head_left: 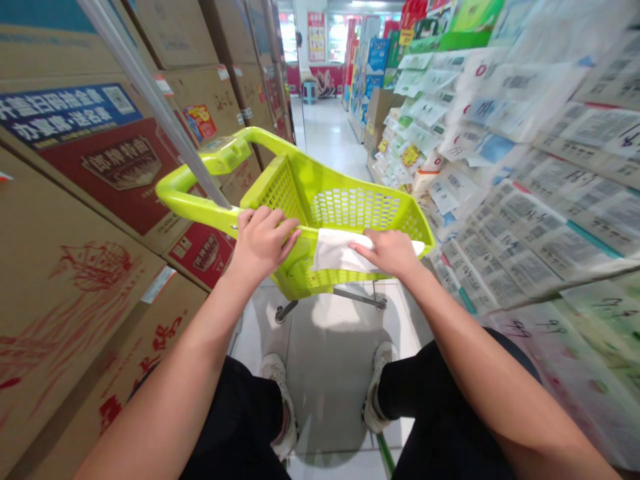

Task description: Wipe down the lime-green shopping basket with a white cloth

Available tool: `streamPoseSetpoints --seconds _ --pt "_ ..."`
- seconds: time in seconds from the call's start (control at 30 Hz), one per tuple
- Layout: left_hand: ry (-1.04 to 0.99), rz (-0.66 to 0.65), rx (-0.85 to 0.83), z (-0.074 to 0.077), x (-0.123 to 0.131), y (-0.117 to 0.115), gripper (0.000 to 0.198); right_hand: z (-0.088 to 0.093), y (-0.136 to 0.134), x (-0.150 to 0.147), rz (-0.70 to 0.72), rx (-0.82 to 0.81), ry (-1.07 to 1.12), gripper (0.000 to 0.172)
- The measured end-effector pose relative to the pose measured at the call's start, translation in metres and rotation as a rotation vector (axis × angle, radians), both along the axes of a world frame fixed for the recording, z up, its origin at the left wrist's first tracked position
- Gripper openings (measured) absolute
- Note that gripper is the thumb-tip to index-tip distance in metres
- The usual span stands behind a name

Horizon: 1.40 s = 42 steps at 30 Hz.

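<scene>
A yellow-green plastic shopping cart stands sideways in front of me, its handle end to the left. My left hand is closed over the near rim, close to the handle. On the same rim, further right, my right hand presses a white cloth that drapes over the edge and down the near side. The fingertips of my right hand are partly hidden behind the rim. The cart's basket shows no goods inside. A grey metal pole slants down to the handle's base.
Stacked cardboard cartons line the left side. Packaged tissue bundles with handwritten prices rise on the right. Between them the tiled floor runs back to a blue stool. My shoes stand on the tiles, beside a green stick.
</scene>
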<state>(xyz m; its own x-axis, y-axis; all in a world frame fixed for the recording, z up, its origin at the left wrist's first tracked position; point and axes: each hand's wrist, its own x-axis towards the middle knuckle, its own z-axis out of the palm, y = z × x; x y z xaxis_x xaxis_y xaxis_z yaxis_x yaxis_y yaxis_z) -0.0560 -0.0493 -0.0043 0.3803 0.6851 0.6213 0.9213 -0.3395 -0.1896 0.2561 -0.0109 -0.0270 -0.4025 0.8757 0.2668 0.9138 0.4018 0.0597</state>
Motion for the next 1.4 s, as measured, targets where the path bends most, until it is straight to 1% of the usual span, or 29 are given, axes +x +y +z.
streamPoseSetpoints --seconds 0.1,0.17,0.2,0.27,0.4,0.47,0.53,0.6,0.67,0.8,0.9,0.93,1.0,1.07,1.1,1.17,1.23,1.3,1.4 --pt "0.038 0.006 -0.001 0.001 -0.004 -0.001 0.034 -0.007 0.001 0.03 -0.073 -0.021 -0.002 0.072" --pt "0.053 -0.012 -0.02 0.002 -0.003 -0.002 0.032 -0.009 0.0 0.034 -0.1 -0.011 0.01 0.071" --pt "0.054 -0.024 -0.028 0.003 -0.001 -0.002 0.031 -0.01 0.0 0.031 -0.106 0.008 0.018 0.071" --pt "0.045 -0.047 -0.048 0.004 0.002 -0.003 0.031 -0.01 -0.003 0.014 -0.092 0.055 0.037 0.07" --pt "-0.013 -0.085 -0.079 0.004 0.006 0.0 0.033 -0.004 -0.008 -0.037 -0.003 0.09 0.105 0.072" --pt "-0.049 -0.1 -0.08 0.003 0.002 0.004 0.034 0.001 -0.012 -0.055 0.027 0.071 0.128 0.066" --pt "-0.08 -0.102 -0.073 0.001 -0.006 0.009 0.034 0.006 -0.017 -0.062 0.087 0.034 0.118 0.055" --pt "-0.114 -0.085 -0.058 0.0 -0.018 0.016 0.037 0.011 -0.023 -0.057 0.177 -0.016 0.104 0.048" --pt "-0.149 -0.059 -0.052 -0.002 -0.031 0.023 0.042 0.015 -0.031 -0.044 0.22 -0.076 0.086 0.049" --pt "-0.246 0.018 -0.053 -0.011 -0.05 0.037 0.057 0.018 -0.043 -0.007 0.142 -0.25 -0.025 0.05" --pt "-0.438 0.152 0.022 -0.023 -0.049 0.049 0.058 0.017 -0.052 0.011 0.12 -0.351 -0.103 0.048" --pt "-0.52 0.206 0.056 -0.026 -0.045 0.053 0.057 0.015 -0.055 0.013 0.129 -0.348 -0.124 0.049" --pt "-0.673 0.298 0.102 -0.033 -0.033 0.059 0.063 0.012 -0.062 0.01 0.159 -0.282 -0.154 0.049" --pt "-0.748 0.336 0.036 -0.04 -0.016 0.062 0.065 0.008 -0.068 0.004 0.189 -0.181 -0.148 0.048" --pt "-0.756 0.325 -0.028 -0.044 -0.007 0.061 0.063 0.007 -0.068 0.002 0.198 -0.141 -0.131 0.048" --pt "-0.743 0.231 -0.191 -0.051 0.01 0.058 0.053 0.006 -0.065 0.001 0.205 -0.109 -0.077 0.053" --pt "-0.729 0.108 -0.332 -0.056 0.022 0.053 0.043 0.007 -0.055 0.005 0.198 -0.128 -0.015 0.06" --pt "-0.759 0.021 -0.426 -0.058 0.027 0.049 0.035 0.008 -0.042 0.01 0.223 -0.188 0.042 0.06" --pt "-0.886 -0.006 -0.508 -0.054 0.024 0.051 0.031 0.008 -0.025 0.012 0.321 -0.281 0.121 0.053"
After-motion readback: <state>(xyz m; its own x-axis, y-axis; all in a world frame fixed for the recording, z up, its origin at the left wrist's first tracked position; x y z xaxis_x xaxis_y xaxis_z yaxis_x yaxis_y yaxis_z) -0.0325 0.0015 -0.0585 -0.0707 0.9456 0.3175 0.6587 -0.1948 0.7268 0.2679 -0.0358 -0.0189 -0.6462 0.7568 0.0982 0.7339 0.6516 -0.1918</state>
